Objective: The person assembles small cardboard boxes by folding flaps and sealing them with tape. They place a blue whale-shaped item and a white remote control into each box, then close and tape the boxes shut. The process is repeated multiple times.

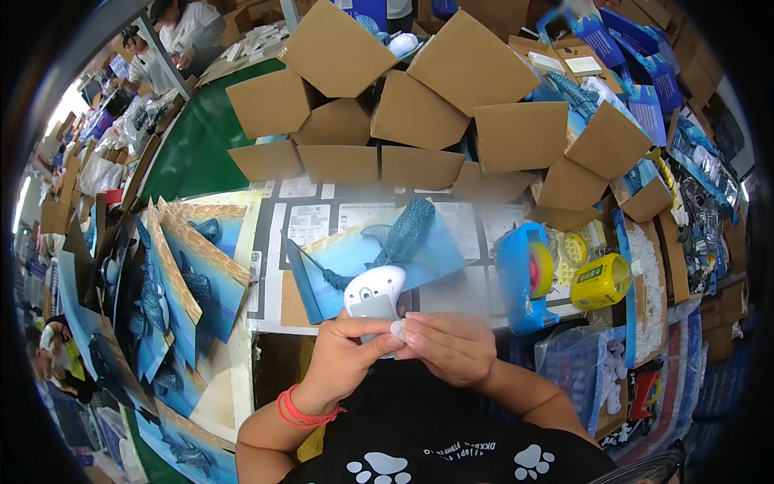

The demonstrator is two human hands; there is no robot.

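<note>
"Starting at my left, what's there?"

"I see blue sea-printed cards [222, 310] leaning close together, bearing spotted shark toys [153, 298]. Next, my left hand [343, 355]."

"And the white controller [375, 284]?"

"Just above my left fingers, in front of a larger spotted toy [409, 230]. I can't tell whether that hand grips it too."

"Hands apart?"

"Together: left hand and right hand [453, 347] pinch a small white piece [397, 329] between their fingertips. Farther right: blue tape dispenser [514, 270], yellow bottle [601, 282]."

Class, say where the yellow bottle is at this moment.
In the head view, the yellow bottle is on the right side, just right of the blue tape dispenser.
</note>
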